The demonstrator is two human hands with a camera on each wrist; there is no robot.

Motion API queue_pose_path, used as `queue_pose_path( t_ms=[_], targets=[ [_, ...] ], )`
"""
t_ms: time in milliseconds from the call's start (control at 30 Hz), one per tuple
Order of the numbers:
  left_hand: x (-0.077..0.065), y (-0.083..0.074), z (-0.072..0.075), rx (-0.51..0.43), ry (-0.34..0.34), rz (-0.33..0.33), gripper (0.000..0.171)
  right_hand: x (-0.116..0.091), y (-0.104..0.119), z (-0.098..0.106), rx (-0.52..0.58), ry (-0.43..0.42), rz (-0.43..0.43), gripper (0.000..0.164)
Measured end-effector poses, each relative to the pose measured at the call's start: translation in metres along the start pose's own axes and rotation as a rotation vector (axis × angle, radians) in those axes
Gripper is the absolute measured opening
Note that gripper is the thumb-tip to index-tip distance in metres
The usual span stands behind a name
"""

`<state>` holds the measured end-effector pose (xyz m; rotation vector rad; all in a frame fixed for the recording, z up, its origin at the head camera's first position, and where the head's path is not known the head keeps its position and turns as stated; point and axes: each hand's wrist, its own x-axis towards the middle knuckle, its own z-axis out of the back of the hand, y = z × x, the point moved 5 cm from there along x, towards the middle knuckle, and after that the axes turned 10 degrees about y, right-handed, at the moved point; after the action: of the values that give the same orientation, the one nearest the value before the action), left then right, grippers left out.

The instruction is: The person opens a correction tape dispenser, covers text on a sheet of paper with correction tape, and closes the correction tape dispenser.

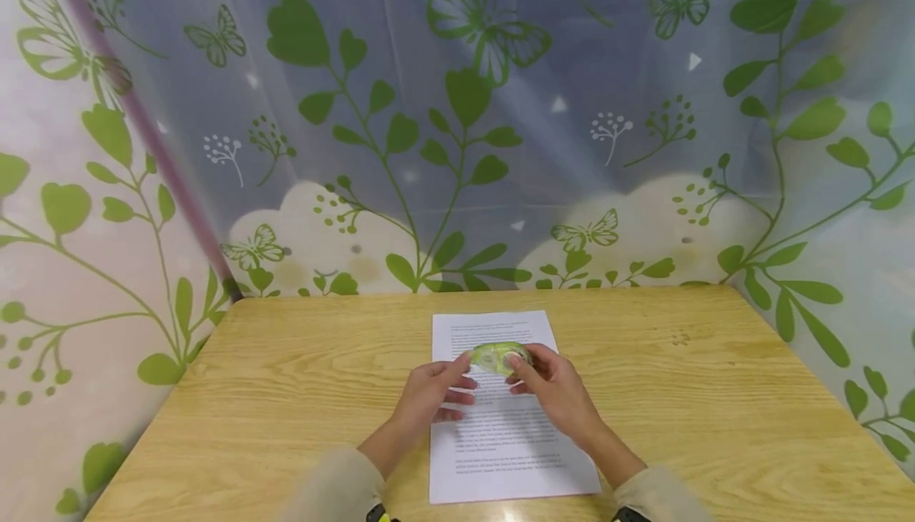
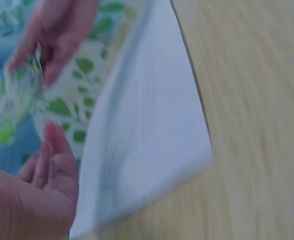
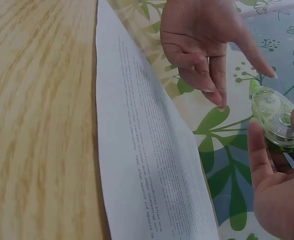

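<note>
Pinched between the thumb and fingers of my right hand is a translucent green correction tape, held above a printed sheet of paper. My left hand is beside its left end, fingers relaxed and spread. In the right wrist view, a small gap separates the left fingers from the narrow green tip of the correction tape. The left wrist view shows the left hand below the correction tape, holding nothing; that view is blurred.
The paper lies on a light wooden table, its top toward the back edge. Behind and at the sides hangs a curtain printed with green leaves and butterflies. Dark and yellow bands show at both cuffs.
</note>
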<state>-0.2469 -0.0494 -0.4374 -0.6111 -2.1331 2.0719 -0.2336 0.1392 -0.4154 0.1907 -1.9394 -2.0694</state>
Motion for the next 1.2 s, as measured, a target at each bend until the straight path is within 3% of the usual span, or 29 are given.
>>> queue_pose_path(
  t_ms=[233,633,767,933,1200],
  targets=[
    [-0.008,-0.002,-0.019,-0.173,0.025,0.11,0.08,0.001,-0.001,-0.006,-0.027,-0.024,0.047,0.029],
    [-0.01,-0.002,-0.025,-0.299,-0.036,0.136,0.07,-0.002,0.005,-0.014,-0.102,-0.04,0.047,0.028],
    [-0.011,-0.002,-0.026,-0.319,-0.045,0.141,0.07,-0.005,0.012,-0.016,-0.118,-0.043,0.033,0.026],
    [-0.011,-0.001,-0.026,-0.332,-0.047,0.143,0.071,0.0,-0.003,-0.012,-0.121,-0.053,0.031,0.027],
    [-0.013,-0.002,-0.023,-0.341,-0.073,0.144,0.069,-0.002,-0.001,-0.014,-0.153,-0.023,0.022,0.031]
  ],
)
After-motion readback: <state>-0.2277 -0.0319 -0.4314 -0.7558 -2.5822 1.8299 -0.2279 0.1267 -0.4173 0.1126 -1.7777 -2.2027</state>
